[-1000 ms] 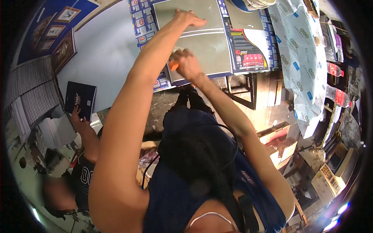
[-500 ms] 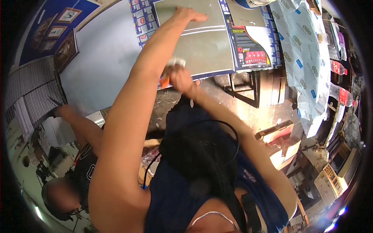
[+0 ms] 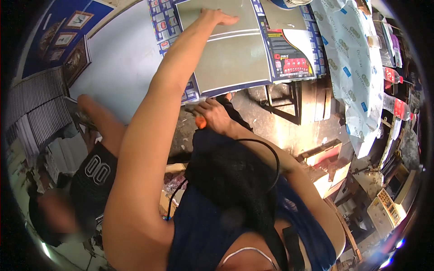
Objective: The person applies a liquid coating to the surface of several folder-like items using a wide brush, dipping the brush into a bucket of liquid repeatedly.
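My left hand reaches far forward and lies with its fingers stretched out on a grey-brown sheet with white edges. That sheet rests on a blue printed covering at the table's front. Close to my body, just below the table edge, my right hand is closed round a brush with an orange handle. The brush's bristles are hard to make out now, mostly hidden beside the fingers.
A printed sheet and a round tub lie to the right. Patterned light-blue wrap hangs beyond them. At left are a pale board and another person. Cardboard boxes stand on the floor.
My right hand has drawn back with the brush from the sheet's near edge toward my body. My left hand stays on the sheet. The other person at left has shifted and lowered an arm.
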